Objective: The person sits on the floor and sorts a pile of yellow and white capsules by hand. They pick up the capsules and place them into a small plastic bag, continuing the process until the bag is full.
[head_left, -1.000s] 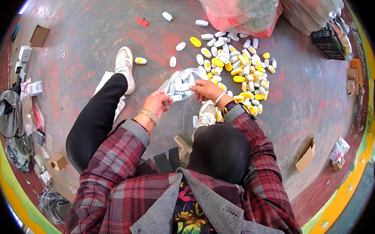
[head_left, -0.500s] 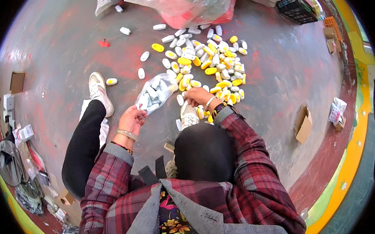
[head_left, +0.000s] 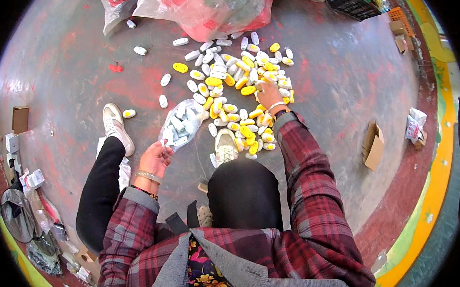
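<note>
My left hand (head_left: 156,159) is closed on the edge of a clear plastic bag (head_left: 193,107), which lies on the floor with several pale grey-white pieces inside. To its right spreads a pile of small oval plastic pieces (head_left: 248,90), some white and some yellow, many with both colours. My right hand (head_left: 270,96) reaches over the pile's right side, fingers apart and touching pieces there. Its fingertips are partly lost among them. Several pieces lie beside my right shoe (head_left: 225,145), at the near end of the pile.
A large plastic sack (head_left: 207,9) stands at the far side, beside a black crate (head_left: 355,1). My left shoe (head_left: 115,123) rests by a lone oval piece (head_left: 129,113). An opened cardboard box (head_left: 373,145) sits at right; boxes and bags (head_left: 31,180) line the left wall.
My right hand has moved from beside my right shoe to farther out over the pile. More oval pieces now lie near the shoe. My left hand still holds the bag.
</note>
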